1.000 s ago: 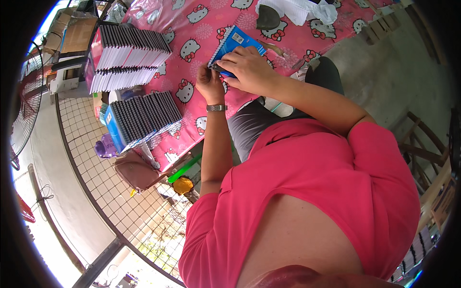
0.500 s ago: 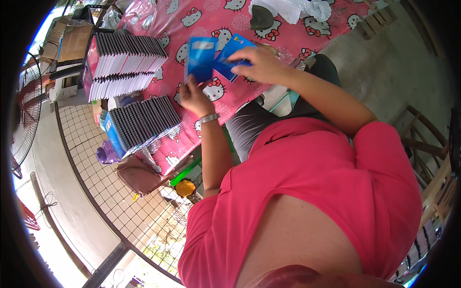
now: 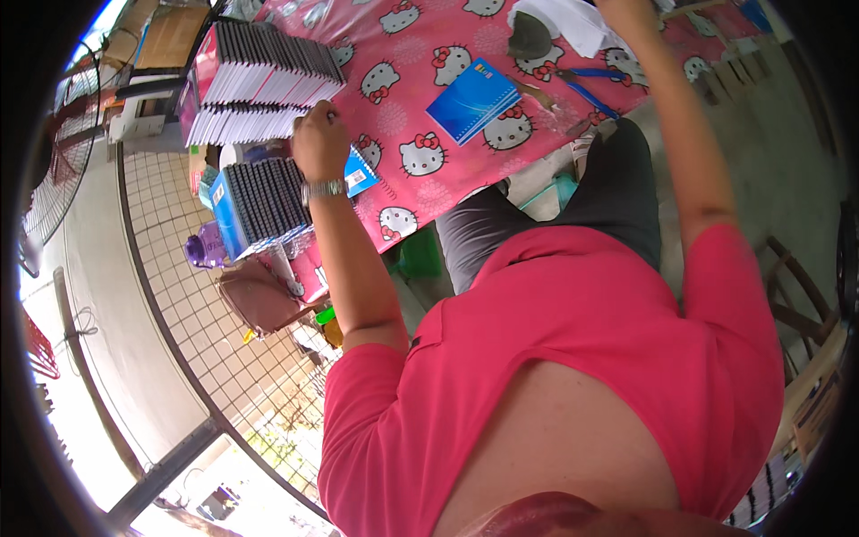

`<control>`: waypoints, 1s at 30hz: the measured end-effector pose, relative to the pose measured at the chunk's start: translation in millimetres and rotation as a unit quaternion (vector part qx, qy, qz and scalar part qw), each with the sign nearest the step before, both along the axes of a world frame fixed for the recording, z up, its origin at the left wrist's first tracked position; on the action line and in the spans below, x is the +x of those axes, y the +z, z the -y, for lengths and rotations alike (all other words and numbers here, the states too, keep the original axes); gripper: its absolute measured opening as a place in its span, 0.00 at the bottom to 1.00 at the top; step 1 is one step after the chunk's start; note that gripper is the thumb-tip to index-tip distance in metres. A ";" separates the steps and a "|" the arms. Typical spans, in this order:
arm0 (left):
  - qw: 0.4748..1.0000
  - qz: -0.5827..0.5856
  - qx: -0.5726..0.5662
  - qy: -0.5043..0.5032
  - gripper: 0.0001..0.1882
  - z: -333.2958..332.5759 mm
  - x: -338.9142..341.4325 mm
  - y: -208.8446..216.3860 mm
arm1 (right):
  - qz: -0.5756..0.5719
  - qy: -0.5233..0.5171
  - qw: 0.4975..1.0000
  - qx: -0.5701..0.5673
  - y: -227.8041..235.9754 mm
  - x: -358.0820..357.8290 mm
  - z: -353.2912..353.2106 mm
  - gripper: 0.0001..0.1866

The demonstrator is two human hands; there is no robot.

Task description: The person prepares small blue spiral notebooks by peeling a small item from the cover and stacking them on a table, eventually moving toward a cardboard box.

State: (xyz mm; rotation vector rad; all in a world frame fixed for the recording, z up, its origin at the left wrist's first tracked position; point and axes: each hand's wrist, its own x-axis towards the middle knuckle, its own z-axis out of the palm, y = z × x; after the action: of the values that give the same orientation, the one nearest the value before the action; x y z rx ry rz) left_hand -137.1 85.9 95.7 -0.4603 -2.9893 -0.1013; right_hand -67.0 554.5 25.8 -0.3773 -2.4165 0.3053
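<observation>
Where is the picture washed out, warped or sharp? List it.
Head view: glare whitens the lower left near the wire grille; in the head view, fisheye distortion bows that grille and black fills the corners; in the head view, the blue notebook near the blue-handled pliers looks fairly sharp.

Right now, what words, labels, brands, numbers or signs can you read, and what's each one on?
None can be quoted reliably.
Blue notebook lying flat: colourful cover lettering, too small to read.
Second notebook beside the watch: pale patch, too small to read.
Blue-covered notebook stack: pale end label, too small to read.
</observation>
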 end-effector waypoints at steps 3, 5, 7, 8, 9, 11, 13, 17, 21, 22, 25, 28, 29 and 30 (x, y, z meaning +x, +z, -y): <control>0.996 -0.063 -0.065 -0.012 0.21 12.1 -10.2 -56.4 | 0.224 -0.035 0.974 -0.004 2.6 -26.5 26.2 0.18; 0.980 -0.057 0.107 -0.156 0.14 -29.6 4.9 -70.3 | 0.218 -0.023 0.975 -0.020 -15.7 -38.0 8.7 0.20; 0.960 -0.037 0.187 -0.207 0.16 -80.8 45.7 -82.7 | 0.172 -0.017 0.983 -0.056 -28.1 -41.9 8.0 0.18; 0.964 -0.014 0.160 -0.211 0.16 -100.0 66.6 -86.0 | 0.180 -0.011 0.983 -0.042 -29.3 -43.0 4.9 0.16; 0.960 -0.041 0.128 -0.245 0.14 -113.1 81.4 -91.0 | 0.186 -0.004 0.982 -0.029 -29.6 -47.1 -0.1 0.14; 0.969 -0.025 0.069 -0.237 0.13 -125.2 92.5 -99.2 | 0.164 0.010 0.986 -0.034 -32.4 -57.8 -11.1 0.11; 0.968 -0.020 0.048 -0.245 0.12 -130.5 93.6 -97.2 | 0.111 0.020 0.991 -0.066 -39.8 -63.2 -24.2 0.08; 0.960 0.025 0.041 -0.276 0.11 -115.1 89.2 -88.3 | 0.132 0.078 0.988 -0.031 -44.5 -71.0 -11.7 0.10; 0.949 0.037 0.099 -0.296 0.11 -113.5 80.5 -59.4 | 0.099 0.115 0.988 -0.027 -53.5 -72.8 -41.1 0.11; 0.945 0.023 0.124 -0.301 0.11 -122.9 75.7 -53.7 | 0.079 0.117 0.989 -0.030 -57.7 -66.8 -63.7 0.11; 0.965 -0.022 0.122 -0.229 0.11 -92.9 66.2 -63.8 | 0.151 0.103 0.970 -0.161 -10.6 -69.9 -0.2 0.10; 0.969 -0.062 0.117 -0.206 0.11 -102.5 68.1 -75.2 | 0.065 0.068 0.985 -0.143 3.7 -58.6 6.0 0.09; 0.971 -0.072 0.114 -0.200 0.11 -108.8 69.3 -77.9 | 0.015 0.057 0.994 -0.094 4.8 -50.6 12.4 0.09; 0.966 -0.089 0.126 -0.210 0.11 -112.5 71.2 -78.6 | -0.033 0.049 0.997 -0.044 6.1 -44.9 20.4 0.09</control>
State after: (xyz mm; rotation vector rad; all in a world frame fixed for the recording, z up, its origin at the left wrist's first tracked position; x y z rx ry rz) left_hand -66.0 198.4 17.1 -1.0003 -2.6098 -0.4432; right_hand -111.9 534.0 31.8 -0.2837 -2.3653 0.4623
